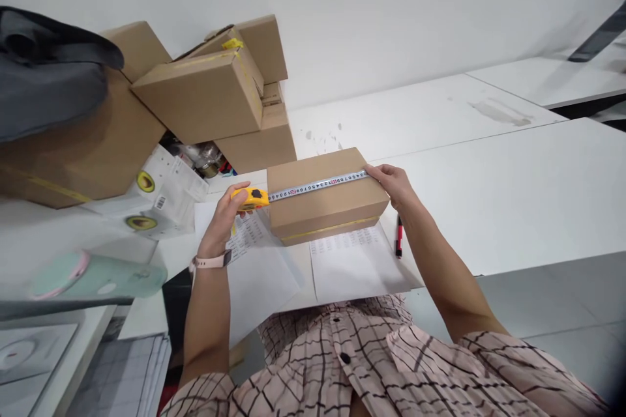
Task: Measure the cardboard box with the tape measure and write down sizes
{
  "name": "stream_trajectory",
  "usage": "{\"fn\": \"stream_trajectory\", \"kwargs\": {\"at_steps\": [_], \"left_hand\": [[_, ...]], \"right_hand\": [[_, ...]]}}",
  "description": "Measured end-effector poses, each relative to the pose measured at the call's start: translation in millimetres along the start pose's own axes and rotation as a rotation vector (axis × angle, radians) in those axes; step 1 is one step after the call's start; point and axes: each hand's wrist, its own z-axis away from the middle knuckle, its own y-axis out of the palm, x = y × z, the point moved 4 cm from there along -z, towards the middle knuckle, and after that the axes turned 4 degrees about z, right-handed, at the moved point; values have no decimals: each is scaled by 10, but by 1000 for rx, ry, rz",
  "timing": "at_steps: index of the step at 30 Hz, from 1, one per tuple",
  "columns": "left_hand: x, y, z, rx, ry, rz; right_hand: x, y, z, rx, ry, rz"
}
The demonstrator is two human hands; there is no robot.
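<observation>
A small brown cardboard box [320,208] lies on printed sheets on the white table. A measuring tape blade [317,185] is stretched across the box top from left to right. My left hand [225,215] grips the yellow tape measure case [252,197] at the box's left edge; a watch with a pink strap is on that wrist. My right hand [395,184] pinches the free end of the tape against the box's right top corner.
A red pen [399,236] lies right of the box. Printed paper sheets [352,264] lie under and in front of the box. Stacked cardboard boxes [205,94], white packages with avocado labels [156,199] and a mint-green bottle [98,273] crowd the left. White tables [513,176] extend to the right.
</observation>
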Motion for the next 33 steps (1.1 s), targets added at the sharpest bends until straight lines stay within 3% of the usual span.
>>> {"fn": "stream_trajectory", "kwargs": {"at_steps": [5,7,9,12,14,16,18,20,26,33], "left_hand": [[-117,-28,91,-44,33,-47],[-209,-32,243,-49,71,-78],[-264,66,479,41,71,-73],[-198,531,938,384,-95,66],[-126,997,1241,641,-246,279],[-94,1429,1429,747,-351,488],[-106,1737,1470,720,-389,626],[-156,1897,1422,656,-401,715],[-265,1928,1293,563,-423,780],[-212,2005,1319,530,-434,731]], "right_hand": [[102,-84,9,-71,-154,159],[222,-115,-9,-79,-249,149],[423,-122,-37,-89,-367,103],[804,33,-124,-22,-532,121],[1023,298,-213,150,-628,277],[1127,626,-311,372,-672,545],[1115,891,-424,510,-638,794],[1044,1046,-543,544,-562,936],[813,1055,-766,484,-479,941],[718,1047,-839,557,-490,740]]}}
